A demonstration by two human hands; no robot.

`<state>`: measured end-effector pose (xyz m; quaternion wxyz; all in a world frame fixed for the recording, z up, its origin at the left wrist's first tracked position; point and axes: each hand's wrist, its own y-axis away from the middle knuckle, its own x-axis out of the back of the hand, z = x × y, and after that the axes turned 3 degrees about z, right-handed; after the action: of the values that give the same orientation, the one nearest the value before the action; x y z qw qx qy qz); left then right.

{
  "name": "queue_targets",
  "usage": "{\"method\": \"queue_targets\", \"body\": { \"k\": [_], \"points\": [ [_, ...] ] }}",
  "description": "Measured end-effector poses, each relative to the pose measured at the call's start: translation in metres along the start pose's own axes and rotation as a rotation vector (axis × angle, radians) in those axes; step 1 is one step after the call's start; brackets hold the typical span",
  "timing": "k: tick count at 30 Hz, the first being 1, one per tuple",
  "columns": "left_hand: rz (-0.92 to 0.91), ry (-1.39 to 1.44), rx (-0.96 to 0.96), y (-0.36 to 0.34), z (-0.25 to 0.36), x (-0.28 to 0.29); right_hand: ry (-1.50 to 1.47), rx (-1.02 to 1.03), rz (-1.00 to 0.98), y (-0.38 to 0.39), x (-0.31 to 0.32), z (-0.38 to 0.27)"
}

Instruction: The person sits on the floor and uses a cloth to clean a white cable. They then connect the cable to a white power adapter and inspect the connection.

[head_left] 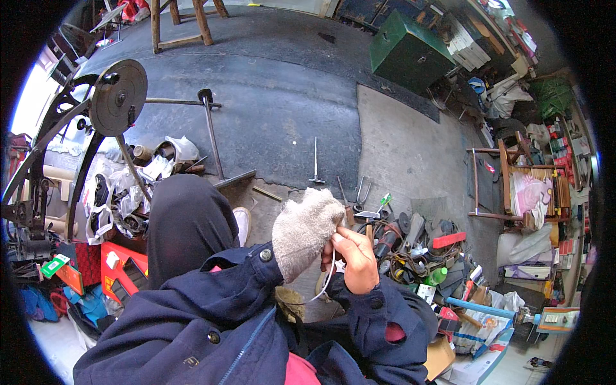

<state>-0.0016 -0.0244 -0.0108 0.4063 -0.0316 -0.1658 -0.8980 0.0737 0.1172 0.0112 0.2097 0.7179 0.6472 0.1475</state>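
Note:
A pale, fuzzy knitted glove [309, 221] covers my left hand [301, 232], which is curled closed in front of my chest. What it grips, if anything, is hidden. My bare right hand [357, 260] meets it at the fingertips, thumb and forefinger pinched together. From that pinch a thin white cord [331, 277] hangs down in a curve toward my lap. On the floor just beyond lie a small hammer [316, 168], pincers [363, 191] and a wooden-handled tool [348, 212].
A hand-wheel machine [119, 97] stands at left, beside bags of shoes and scraps. A metal stand [212, 135] rises ahead. Tools and a red-handled item [448, 240] are heaped at right. Farther off are a green box [410, 51], a wooden stool [183, 29] and a chair [513, 183].

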Motion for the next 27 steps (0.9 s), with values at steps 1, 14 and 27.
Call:
{"method": "queue_targets", "body": {
  "k": [1,14,27],
  "points": [
    [0.021,-0.057,-0.023,0.0,0.0,0.0,-0.004,-0.037,0.013,-0.001,0.001,0.0],
    [0.335,-0.366,-0.558,-0.006,-0.014,-0.004,0.007,-0.012,-0.033,0.001,0.003,-0.004],
    [0.319,-0.565,-0.506,-0.001,-0.009,-0.001,0.107,0.107,-0.052,0.001,0.002,-0.003]
  ]
}}
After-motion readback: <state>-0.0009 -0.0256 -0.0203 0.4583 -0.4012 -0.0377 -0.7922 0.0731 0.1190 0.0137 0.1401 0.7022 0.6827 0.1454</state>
